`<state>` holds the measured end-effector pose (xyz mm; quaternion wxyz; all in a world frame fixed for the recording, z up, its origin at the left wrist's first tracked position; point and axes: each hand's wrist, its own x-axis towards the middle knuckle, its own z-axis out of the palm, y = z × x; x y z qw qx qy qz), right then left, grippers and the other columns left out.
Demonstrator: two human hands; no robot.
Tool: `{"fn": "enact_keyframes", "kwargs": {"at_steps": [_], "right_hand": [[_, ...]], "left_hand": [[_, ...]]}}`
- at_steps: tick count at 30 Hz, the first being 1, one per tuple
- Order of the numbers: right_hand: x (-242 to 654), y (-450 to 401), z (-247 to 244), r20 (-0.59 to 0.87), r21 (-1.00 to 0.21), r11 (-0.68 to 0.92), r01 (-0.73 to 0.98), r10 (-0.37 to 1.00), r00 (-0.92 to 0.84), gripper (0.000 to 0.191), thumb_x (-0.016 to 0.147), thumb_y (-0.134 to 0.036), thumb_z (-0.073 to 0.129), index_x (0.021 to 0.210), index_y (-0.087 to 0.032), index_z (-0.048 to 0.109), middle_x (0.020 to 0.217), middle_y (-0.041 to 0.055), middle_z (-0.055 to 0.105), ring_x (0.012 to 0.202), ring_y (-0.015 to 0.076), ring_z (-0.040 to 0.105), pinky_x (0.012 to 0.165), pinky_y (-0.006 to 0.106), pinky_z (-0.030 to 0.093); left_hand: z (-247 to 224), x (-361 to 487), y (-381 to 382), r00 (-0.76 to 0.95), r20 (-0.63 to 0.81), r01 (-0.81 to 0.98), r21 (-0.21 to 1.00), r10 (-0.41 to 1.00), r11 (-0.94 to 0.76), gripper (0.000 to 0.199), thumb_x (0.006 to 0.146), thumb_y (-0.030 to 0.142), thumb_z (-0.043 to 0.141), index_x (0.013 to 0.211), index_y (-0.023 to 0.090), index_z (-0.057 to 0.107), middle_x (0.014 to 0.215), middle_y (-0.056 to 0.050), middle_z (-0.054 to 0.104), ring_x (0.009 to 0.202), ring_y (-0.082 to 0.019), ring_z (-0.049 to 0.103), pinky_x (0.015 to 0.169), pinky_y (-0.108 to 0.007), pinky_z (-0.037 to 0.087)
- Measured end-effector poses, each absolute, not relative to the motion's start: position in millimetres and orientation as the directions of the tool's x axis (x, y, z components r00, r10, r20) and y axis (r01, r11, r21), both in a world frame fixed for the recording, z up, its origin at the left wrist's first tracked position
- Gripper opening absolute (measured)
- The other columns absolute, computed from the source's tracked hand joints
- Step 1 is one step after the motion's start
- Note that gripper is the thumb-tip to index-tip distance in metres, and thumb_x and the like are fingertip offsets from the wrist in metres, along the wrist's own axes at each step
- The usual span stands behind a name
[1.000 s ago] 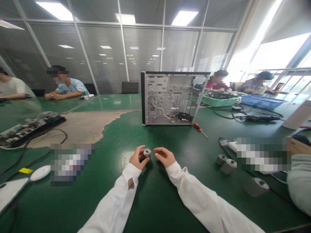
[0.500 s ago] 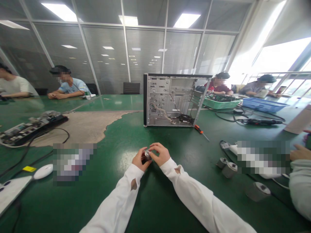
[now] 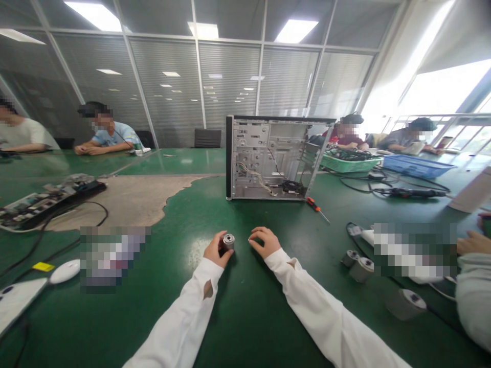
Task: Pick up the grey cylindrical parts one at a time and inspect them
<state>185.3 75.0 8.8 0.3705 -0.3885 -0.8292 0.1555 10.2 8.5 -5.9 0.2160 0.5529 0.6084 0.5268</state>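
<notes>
My left hand (image 3: 217, 250) is wrapped round a small silver metal cylinder (image 3: 229, 242). This cylinder stands upright, and a dark recess shows in the middle of its top. To its right, apart from it, my right hand (image 3: 265, 242) is closed in a pinch just over the green table. Whatever sits between the right thumb and forefinger, if anything, is too small to make out. Three more metal cylinders of different sizes stand to the right: a small one (image 3: 350, 258), a medium one (image 3: 361, 269) and a large one (image 3: 405, 304).
An opened computer case (image 3: 268, 158) stands ahead, with an orange-handled screwdriver (image 3: 313, 205) by its corner. A green basket (image 3: 351, 162), a blue basket (image 3: 418, 165) and cables lie at the back right. A circuit-board assembly (image 3: 49, 202) is on the left. A co-worker's hand (image 3: 475, 242) rests at right.
My right hand has drawn away to the right from the metal cylinder, its fingertips still pinched. My left hand keeps hold of the cylinder and has shifted slightly left.
</notes>
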Motion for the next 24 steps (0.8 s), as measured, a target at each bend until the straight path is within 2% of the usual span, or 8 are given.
{"fn": "enact_keyframes", "kwargs": {"at_steps": [3, 6, 11, 24], "right_hand": [[191.8, 79.3, -2.8, 0.375, -0.481, 0.618, 0.622, 0.786, -0.491, 0.008, 0.066, -0.026, 0.055, 0.072, -0.023, 0.060, 0.092, 0.0032, 0.057, 0.088, 0.0197, 0.047, 0.074, 0.035, 0.036], [197.1, 78.5, -3.7, 0.327, -0.431, 0.629, 0.647, 0.777, -0.538, 0.017, 0.067, -0.025, 0.052, 0.083, -0.024, 0.058, 0.098, 0.0030, 0.055, 0.091, 0.0205, 0.046, 0.073, 0.036, 0.035], [203.3, 75.0, -1.4, 0.325, -0.405, 0.638, 0.655, 0.770, -0.549, 0.025, 0.068, -0.017, 0.047, 0.090, -0.023, 0.055, 0.103, 0.0028, 0.054, 0.095, 0.0198, 0.044, 0.076, 0.035, 0.033], [201.5, 70.8, -1.7, 0.344, -0.370, 0.645, 0.668, 0.763, -0.547, 0.026, 0.068, -0.016, 0.045, 0.091, -0.023, 0.055, 0.104, 0.0034, 0.054, 0.097, 0.0201, 0.043, 0.077, 0.036, 0.034]], "left_hand": [[-7.0, 8.8, 9.3, -0.301, 0.337, 0.456, 0.873, 0.892, -0.176, 0.054, 0.053, 0.014, 0.059, 0.105, 0.018, 0.045, 0.093, -0.006, 0.058, 0.085, -0.020, 0.056, 0.080, -0.036, 0.043], [-9.5, 7.9, 9.8, -0.282, 0.352, 0.476, 0.859, 0.892, -0.188, 0.058, 0.051, 0.010, 0.057, 0.106, 0.018, 0.044, 0.096, -0.007, 0.057, 0.087, -0.020, 0.055, 0.081, -0.036, 0.042], [-14.7, 5.6, 12.0, -0.248, 0.339, 0.477, 0.858, 0.908, -0.190, 0.065, 0.046, 0.000, 0.047, 0.109, 0.019, 0.042, 0.100, -0.006, 0.055, 0.092, -0.019, 0.054, 0.084, -0.034, 0.040], [-12.2, 3.5, 12.5, -0.323, 0.315, 0.399, 0.900, 0.892, -0.173, 0.061, 0.044, -0.002, 0.040, 0.101, 0.019, 0.048, 0.091, -0.003, 0.059, 0.083, -0.018, 0.056, 0.078, -0.033, 0.044]]}}
